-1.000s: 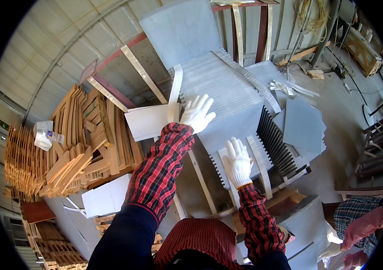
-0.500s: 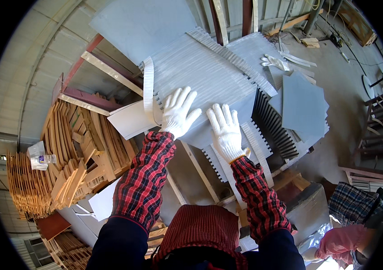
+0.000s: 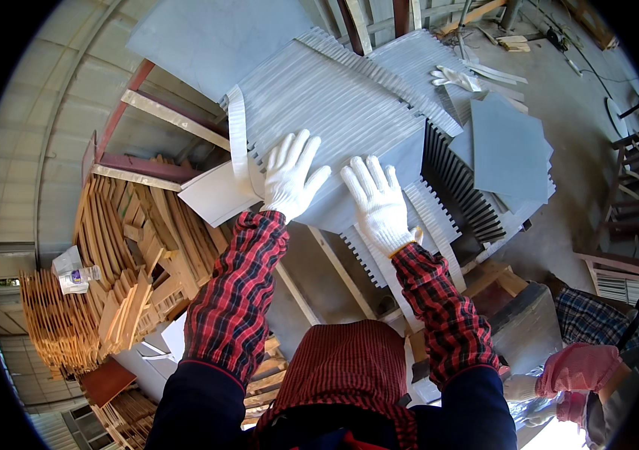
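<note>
Both of my hands wear white knit gloves and lie flat, fingers stretched, on grey sheet material in front of me. My left hand [image 3: 291, 178] presses near the left end of the ribbed grey panel [image 3: 327, 97], close to a curled pale strip [image 3: 237, 135]. On the smooth near part of the grey material rests my right hand [image 3: 376, 201], beside a notched, comb-edged piece [image 3: 433, 217]. Neither hand grips anything. A dark row of slots [image 3: 460, 187] shows along the panel's right side.
Stacked wooden pieces [image 3: 135, 247] stand at left, with a plastic bottle [image 3: 79, 276] on them. Grey sheets [image 3: 511, 150] and a loose white glove [image 3: 454, 79] lie at right. Another person's gloved hand [image 3: 520, 388] shows at lower right, near dark wooden chairs [image 3: 627, 202].
The whole view has shifted slightly. My hands remain flat on the panel in nearly the same places. More of the other person's arms and gloves shows at lower right.
</note>
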Demonstrator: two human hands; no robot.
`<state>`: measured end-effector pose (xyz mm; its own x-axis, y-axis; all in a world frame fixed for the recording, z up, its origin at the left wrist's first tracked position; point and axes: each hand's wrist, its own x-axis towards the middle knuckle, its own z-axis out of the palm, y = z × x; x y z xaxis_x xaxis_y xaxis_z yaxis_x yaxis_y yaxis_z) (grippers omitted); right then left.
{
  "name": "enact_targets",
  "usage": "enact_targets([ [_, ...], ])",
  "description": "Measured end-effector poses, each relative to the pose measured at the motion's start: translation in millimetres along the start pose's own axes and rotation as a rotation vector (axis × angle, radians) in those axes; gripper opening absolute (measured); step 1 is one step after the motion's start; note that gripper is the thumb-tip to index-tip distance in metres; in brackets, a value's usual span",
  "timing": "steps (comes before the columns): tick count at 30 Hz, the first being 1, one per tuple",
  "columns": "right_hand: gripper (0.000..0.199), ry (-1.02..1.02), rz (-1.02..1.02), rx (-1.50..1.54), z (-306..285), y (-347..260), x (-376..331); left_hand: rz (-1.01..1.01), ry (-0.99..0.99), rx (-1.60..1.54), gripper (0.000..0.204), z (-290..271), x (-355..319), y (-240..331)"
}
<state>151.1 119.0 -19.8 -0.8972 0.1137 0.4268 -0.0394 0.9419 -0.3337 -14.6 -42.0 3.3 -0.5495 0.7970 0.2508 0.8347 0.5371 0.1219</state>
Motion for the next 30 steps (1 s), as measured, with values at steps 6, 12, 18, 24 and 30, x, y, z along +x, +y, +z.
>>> enact_targets([
  [6, 0.070, -0.006, -0.011, -0.001, 9.2, 6.1, -7.2, 0.011, 0.039, 0.021, 0.062, 0.6, -0.6, 1.2],
  [12, 0.070, -0.025, 0.002, -0.020, 8.0, 7.8, -16.6, 0.009, 0.006, 0.037, 0.068, 2.4, -0.2, 0.1],
  [18, 0.069, 0.002, 0.006, 0.006, 12.4, 9.3, -16.2, 0.013, -0.109, 0.019, 0.085, -7.1, 1.8, 4.7],
  [24, 0.067, 0.005, 0.011, 0.023, 11.2, 9.9, -22.1, 0.041, -0.099, 0.025, 0.090, -0.5, 1.6, -6.7],
  [30, 0.056, 0.040, 0.007, -0.042, -14.9, 7.8, -74.0, 0.047, -0.075, 0.021, 0.087, 0.0, 1.4, -6.1],
])
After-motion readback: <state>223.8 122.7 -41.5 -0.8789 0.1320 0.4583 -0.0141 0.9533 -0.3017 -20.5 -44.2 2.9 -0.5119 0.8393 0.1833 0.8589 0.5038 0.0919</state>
